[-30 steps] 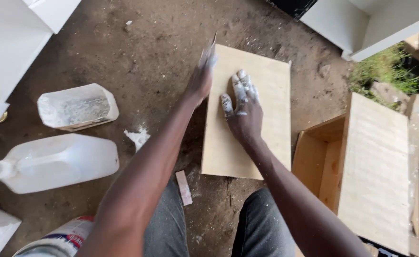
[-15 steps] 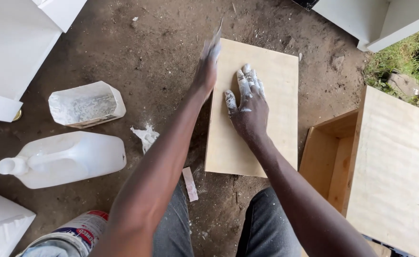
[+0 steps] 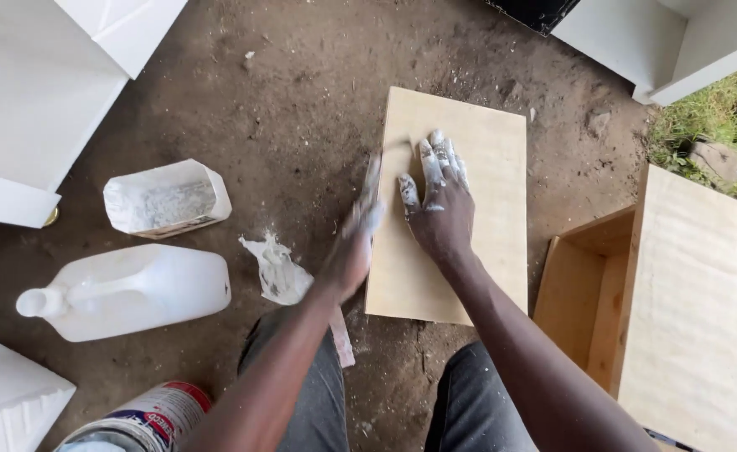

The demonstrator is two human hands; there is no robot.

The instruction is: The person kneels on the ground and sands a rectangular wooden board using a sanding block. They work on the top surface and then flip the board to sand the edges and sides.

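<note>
Pale wood shows in the head view: a flat board (image 3: 469, 209) lies on the dirt floor (image 3: 301, 109), just ahead of the person's knees. The right hand (image 3: 437, 205) rests palm down on the board, fingers (image 3: 435, 159) spread and streaked with white paste, pressing flat with nothing grasped. The left hand (image 3: 353, 251) sits at the board's left edge, closed around a thin scraper (image 3: 372, 180) whose blade runs up along that edge; the hand is blurred, so the exact grip is hard to read.

Left of the hands, a crumpled white scrap (image 3: 275, 268) lies on the floor. Beyond it a clear plastic jug (image 3: 130, 291) lies on its side, spout pointing left, and just above it a cut-open white carton (image 3: 166, 199) lies with white residue inside. A tin (image 3: 147, 418) with a red and white label sits at the bottom edge, near the left knee. A narrow pale strip (image 3: 342, 335) lies on the floor beside the board's near left corner.

White panels (image 3: 42, 92) fill the upper left, and more white panels (image 3: 661, 42) the upper right. At right stands an open wooden box (image 3: 582, 285), with a second wide board (image 3: 695, 310) resting over its right part. Grass (image 3: 703, 117) shows past it.
</note>
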